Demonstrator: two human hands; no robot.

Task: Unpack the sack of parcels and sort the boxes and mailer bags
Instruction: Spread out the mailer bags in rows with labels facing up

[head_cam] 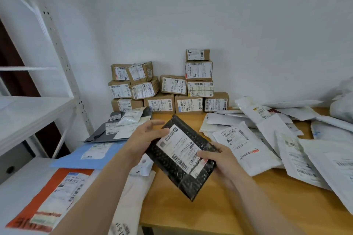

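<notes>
Both my hands hold a black bubble mailer bag [172, 172] with a white shipping label above the wooden table [238, 206]. My left hand [142, 139] grips its upper left edge, thumb on the label and fingers partly spread. My right hand [219, 157] pinches its right side, thumb on the label near the barcode. Brown cardboard boxes [164, 87] are stacked against the back wall. White mailer bags [271, 135] lie heaped on the right. On the left lie grey [99, 133], blue [76, 158] and orange [44, 196] mailer bags.
A white metal shelf rack [28, 108] stands at the left, its shelf at table height. A white sack [342, 105] sits at the far right edge. The table's front edge runs along the bottom. The white wall closes the back.
</notes>
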